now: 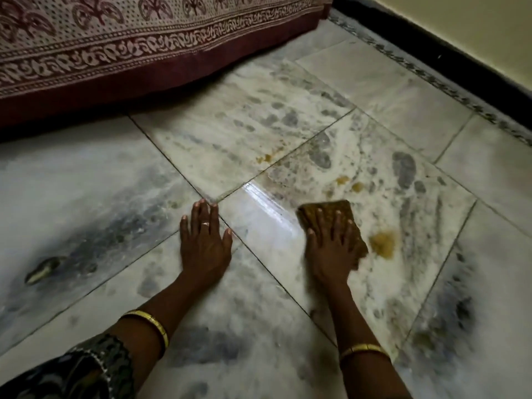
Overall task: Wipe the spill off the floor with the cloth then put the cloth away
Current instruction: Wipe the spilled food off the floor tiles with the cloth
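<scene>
My right hand (331, 243) presses flat on a brown, stained cloth (342, 208) lying on the marble floor (259, 133). The hand covers most of the cloth. A yellow-brown spill patch (383, 244) sits just right of the cloth. Smaller spots of the same spill lie farther away (349, 182) and near a tile joint (266, 158). A wet, shiny streak (267, 205) runs to the left of the cloth. My left hand (204, 240) rests palm down on the tiles, fingers spread, holding nothing.
A bed with a maroon patterned cover (129, 47) hangs down to the floor at the back left. A wall with a dark skirting strip (431, 50) runs along the right. A small dark object (43, 270) lies on the floor at the left.
</scene>
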A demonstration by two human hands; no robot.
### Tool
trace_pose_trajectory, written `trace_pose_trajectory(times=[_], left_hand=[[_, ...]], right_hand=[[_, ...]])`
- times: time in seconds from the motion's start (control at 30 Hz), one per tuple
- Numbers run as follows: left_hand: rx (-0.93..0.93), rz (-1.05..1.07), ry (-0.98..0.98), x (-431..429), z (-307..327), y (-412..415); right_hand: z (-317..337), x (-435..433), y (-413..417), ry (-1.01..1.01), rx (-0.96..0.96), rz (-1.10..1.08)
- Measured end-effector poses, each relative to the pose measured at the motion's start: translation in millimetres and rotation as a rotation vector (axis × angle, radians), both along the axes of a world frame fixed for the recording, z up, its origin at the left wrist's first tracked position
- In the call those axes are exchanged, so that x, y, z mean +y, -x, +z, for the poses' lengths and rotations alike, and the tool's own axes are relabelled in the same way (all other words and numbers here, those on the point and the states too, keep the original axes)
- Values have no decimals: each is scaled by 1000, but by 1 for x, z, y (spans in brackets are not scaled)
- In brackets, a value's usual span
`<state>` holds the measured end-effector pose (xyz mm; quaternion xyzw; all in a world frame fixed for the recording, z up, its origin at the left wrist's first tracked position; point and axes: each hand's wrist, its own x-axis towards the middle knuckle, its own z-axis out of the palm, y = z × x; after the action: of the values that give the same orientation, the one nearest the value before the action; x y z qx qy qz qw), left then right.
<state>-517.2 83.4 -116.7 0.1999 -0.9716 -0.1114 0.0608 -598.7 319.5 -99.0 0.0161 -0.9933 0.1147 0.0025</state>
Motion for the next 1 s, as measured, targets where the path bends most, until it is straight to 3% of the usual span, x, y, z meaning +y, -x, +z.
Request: trace_pose_trajectory(times=[0.17, 0.3, 0.4, 0.53, 0.7, 0.87, 1.0], left_hand=[[25, 3, -7, 6, -2, 5], [78, -187, -46, 36, 4, 21], [82, -290, -89, 71, 9, 29], [70, -330, -84, 79, 1, 23], [42, -277, -55, 88, -2, 19], [54, -242, -60, 108, -7, 23], [107, -335, -95, 136, -9, 32]], right_hand=[[-8, -20, -63, 17, 56, -146], [-2, -58, -55, 21, 61, 15], [-2, -28, -20, -24, 23, 58], [7, 41, -10, -39, -48, -163], [5, 93, -89, -8, -38, -343], [-3, 44, -111, -31, -32, -247], [-2, 89, -72, -124, 13, -162]])
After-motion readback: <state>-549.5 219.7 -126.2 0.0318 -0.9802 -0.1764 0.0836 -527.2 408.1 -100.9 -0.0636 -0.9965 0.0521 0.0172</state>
